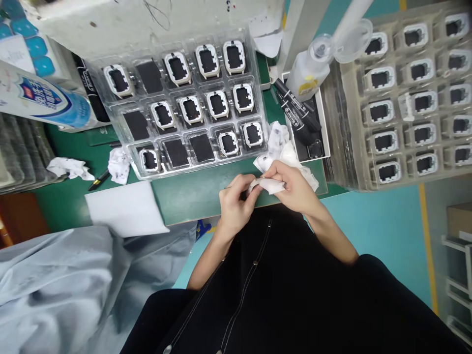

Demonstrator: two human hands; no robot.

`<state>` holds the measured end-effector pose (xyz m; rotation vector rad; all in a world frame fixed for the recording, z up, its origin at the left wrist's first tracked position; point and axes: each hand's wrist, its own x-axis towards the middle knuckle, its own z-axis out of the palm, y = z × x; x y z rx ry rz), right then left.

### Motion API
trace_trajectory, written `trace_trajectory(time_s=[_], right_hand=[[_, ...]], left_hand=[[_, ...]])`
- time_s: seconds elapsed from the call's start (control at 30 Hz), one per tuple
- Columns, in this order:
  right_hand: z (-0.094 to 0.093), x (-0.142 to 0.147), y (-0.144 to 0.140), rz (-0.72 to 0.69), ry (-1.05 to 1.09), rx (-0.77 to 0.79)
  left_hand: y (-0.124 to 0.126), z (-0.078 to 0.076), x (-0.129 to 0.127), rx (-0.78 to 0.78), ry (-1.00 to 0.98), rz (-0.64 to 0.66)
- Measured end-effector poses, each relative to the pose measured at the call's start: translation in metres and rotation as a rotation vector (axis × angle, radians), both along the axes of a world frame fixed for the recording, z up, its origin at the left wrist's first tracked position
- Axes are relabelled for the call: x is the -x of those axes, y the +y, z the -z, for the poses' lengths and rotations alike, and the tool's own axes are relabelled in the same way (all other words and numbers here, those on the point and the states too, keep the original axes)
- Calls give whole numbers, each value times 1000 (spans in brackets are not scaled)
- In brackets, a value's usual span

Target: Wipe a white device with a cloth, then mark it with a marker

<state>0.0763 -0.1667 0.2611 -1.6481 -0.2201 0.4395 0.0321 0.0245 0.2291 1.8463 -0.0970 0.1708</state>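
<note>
My left hand point(238, 204) and my right hand point(291, 187) meet in front of my body, over the front edge of the green table. The fingers of my right hand pinch a white wipe point(273, 186). My left hand is closed, thumb against fingers, around a small pale piece pressed to the wipe; the fingers hide most of it. Just beyond my hands lies a clear plastic tray point(191, 130) with white watch-case-like frames point(191, 109) in most pockets; several pockets show only their dark bottoms. Crumpled wipes point(278, 140) lie right by my right hand.
A white box point(324, 125) holds black markers point(297, 118) beside a dispenser bottle point(309, 69). At right, stacked trays point(354, 123) carry more frames. A white foam sheet point(125, 209), a yellow-black pen point(99, 180) and a blue-white spray can point(44, 96) are at left.
</note>
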Motion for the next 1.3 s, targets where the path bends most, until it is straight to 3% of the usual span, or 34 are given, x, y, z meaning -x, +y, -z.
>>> trace_trajectory(time_s=[0.47,0.63,0.8,0.97,1.2,1.3], right_hand=[[-3,-5,-3,-51,41,-19],[1,-5,-8,3,98,-93],[2,-4,-10,83,90,-58],[0,-3,-7,134,70,-47],[13,1,-4,208,107,-188],[18,2,-8,179,86,-273]], left_hand=[[-1,-3,-1,0,8,14],[-4,-4,-8,286,213,32],[-5,-12,-15,525,389,73],[-5,-20,-17,569,452,44],[-5,-19,-16,584,432,34],[-6,-18,-15,589,421,29]])
